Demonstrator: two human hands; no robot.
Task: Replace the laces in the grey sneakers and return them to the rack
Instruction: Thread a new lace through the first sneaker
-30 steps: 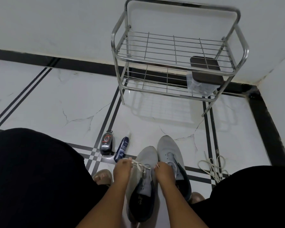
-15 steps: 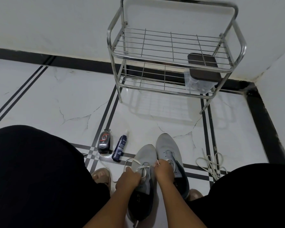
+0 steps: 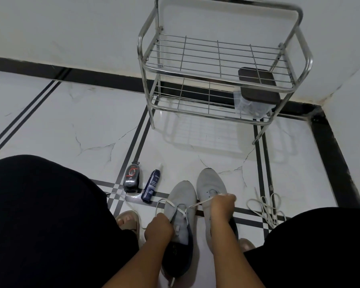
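Down on the floor, both hands pinch one white lace (image 3: 176, 205): the left hand (image 3: 158, 229) at the left sneaker (image 3: 180, 206), the right hand (image 3: 222, 205) drawing it taut over the right sneaker (image 3: 209, 183). Beyond them stands the rack (image 3: 222, 65).

The rack (image 3: 222, 59) well beyond the hands is shiny tubular and wire metal. The floor (image 3: 81, 125) is glossy white tile, faintly veined, with black inlaid stripes. The left sneaker (image 3: 180, 201), under the left hand (image 3: 158, 228), and the right sneaker (image 3: 209, 182) have matt grey knit cloth uppers. The lace (image 3: 202, 202) pinched by the right hand (image 3: 222, 204) looks flat, white and woven.
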